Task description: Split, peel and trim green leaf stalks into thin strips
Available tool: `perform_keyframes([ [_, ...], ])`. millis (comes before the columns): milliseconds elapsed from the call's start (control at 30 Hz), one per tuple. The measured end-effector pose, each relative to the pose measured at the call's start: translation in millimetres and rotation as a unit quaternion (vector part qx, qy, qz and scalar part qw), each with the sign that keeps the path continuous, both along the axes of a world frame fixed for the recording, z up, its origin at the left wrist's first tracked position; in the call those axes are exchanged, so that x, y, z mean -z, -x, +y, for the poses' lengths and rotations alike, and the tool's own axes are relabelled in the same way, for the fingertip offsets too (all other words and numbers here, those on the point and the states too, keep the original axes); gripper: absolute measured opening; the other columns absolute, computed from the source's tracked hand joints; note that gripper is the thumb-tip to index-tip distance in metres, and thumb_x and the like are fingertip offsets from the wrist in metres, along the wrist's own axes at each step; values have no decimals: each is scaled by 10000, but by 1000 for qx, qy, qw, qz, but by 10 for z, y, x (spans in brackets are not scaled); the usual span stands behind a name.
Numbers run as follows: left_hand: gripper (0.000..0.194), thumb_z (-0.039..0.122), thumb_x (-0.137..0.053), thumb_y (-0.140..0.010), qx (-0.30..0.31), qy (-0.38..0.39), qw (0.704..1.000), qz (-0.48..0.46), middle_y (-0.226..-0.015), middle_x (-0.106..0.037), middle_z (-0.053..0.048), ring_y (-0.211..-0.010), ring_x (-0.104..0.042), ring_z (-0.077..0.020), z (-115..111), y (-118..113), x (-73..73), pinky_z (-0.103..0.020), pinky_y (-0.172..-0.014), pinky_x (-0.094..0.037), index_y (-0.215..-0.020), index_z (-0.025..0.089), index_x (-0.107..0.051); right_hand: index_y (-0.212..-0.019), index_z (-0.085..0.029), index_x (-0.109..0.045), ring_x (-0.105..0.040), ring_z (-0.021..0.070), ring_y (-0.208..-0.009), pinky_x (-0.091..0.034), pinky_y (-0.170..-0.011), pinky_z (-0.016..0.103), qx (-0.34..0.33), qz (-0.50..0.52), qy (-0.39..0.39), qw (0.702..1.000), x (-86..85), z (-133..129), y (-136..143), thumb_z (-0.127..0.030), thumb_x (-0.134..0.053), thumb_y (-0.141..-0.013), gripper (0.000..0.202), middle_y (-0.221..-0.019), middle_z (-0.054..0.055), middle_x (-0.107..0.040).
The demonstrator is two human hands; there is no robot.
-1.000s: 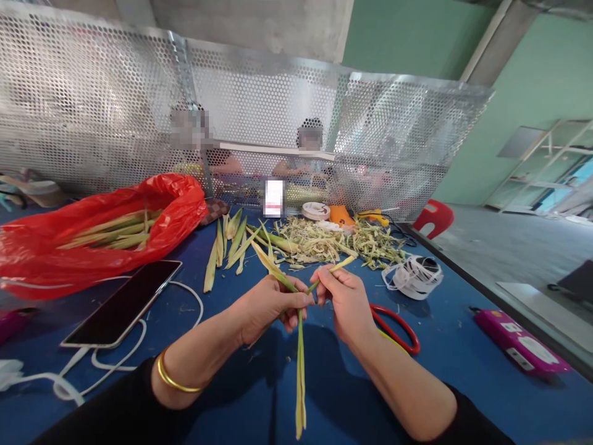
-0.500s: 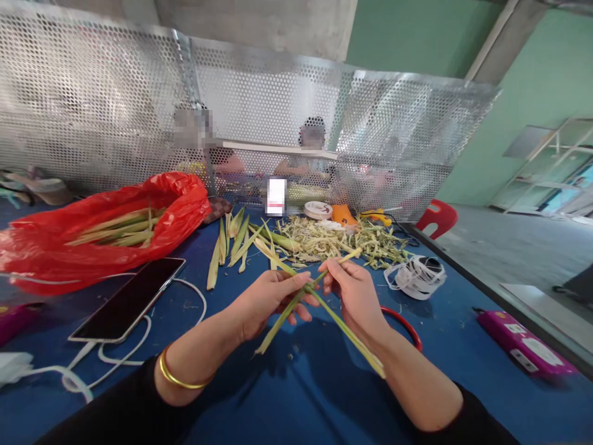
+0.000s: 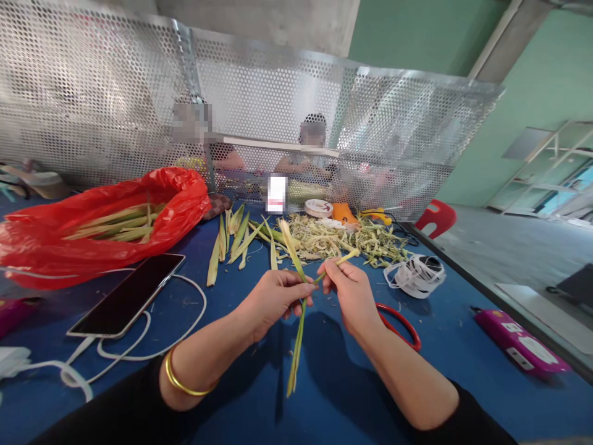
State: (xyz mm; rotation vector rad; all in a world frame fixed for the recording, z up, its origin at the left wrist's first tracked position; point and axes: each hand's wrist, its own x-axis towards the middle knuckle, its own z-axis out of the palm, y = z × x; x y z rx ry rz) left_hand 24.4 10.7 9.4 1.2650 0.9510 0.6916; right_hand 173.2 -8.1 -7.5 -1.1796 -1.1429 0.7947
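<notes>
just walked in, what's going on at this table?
A person holds green leaf strips in both bare hands. The left hand pinches them near where they meet; the right hand grips one that sticks out sideways. Loose leaves lie on the blue table, between a red bag and a heap of shreds.

The bag (image 3: 106, 261) looks glossy plastic, the leaf strips (image 3: 298, 340) fibrous, the screen (image 3: 264, 80) shiny metal.

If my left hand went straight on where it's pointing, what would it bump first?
Apart from the leaf strips it holds, probably your right hand, just across a small gap; depth is unclear.
</notes>
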Motion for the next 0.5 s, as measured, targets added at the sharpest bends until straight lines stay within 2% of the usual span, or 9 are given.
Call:
perform_keyframes([
  [100, 172, 294, -640, -719, 4, -21, 999, 37, -571, -597, 16, -398, -453, -49, -6, 10, -21, -170, -365, -271, -768, 131, -666, -878, -167, -636, -569, 175, -695, -437, -637, 295, 81, -132, -29, 988, -51, 1, -91, -345, -597, -788, 204, -749, 29, -614],
  [167, 153, 283, -619, -726, 13, -30, 998, 57, -575, -600, 21, -394, -453, -48, -19, 14, -23, -174, -376, -273, -760, 142, -670, -1038, -196, -626, -564, 223, -898, -425, -750, 337, 141, -265, -93, 949, -108, -21, -135, -335, -615, -786, 288, -953, 70, -629],
  [233, 176, 297, -594, -738, 29, -52, 995, 76, -551, -588, 27, -386, -444, -47, -39, 9, -13, -181, -395, -294, -662, 149, -654, -987, -232, -668, -547, 235, -953, -375, -839, 379, 128, -392, -138, 901, -151, -53, -139, -331, -599, -812, 212, -971, 62, -640],
  [300, 248, 317, -565, -754, 45, -78, 992, 88, -534, -585, 26, -381, -436, -51, -63, -1, 1, -190, -416, -320, -578, 154, -626, -797, -234, -695, -566, 211, -868, -344, -856, 383, 64, -460, -140, 874, -163, -76, -106, -311, -592, -827, 132, -844, 32, -660],
  [333, 273, 321, -554, -759, 51, -89, 990, 92, -529, -589, 24, -379, -434, -53, -73, -6, 6, -194, -426, -330, -553, 155, -616, -713, -223, -681, -573, 191, -809, -354, -830, 364, 28, -463, -130, 876, -158, -81, -82, -299, -593, -828, 163, -776, 20, -655],
  [400, 289, 317, -548, -758, 57, -107, 987, 102, -498, -577, 26, -378, -430, -59, -86, -11, 9, -199, -440, -338, -527, 157, -614, -607, -197, -630, -566, 155, -697, -390, -720, 304, -20, -415, -102, 904, -137, -81, -34, -273, -587, -829, 238, -685, 8, -619],
  [500, 311, 337, -565, -748, 69, -137, 981, 119, -437, -529, 30, -380, -422, -67, -84, -8, 1, -201, -442, -332, -502, 155, -619, -550, -184, -569, -532, 132, -614, -397, -596, 253, -16, -316, -87, 945, -108, -82, 18, -239, -598, -807, 264, -625, -5, -541],
])
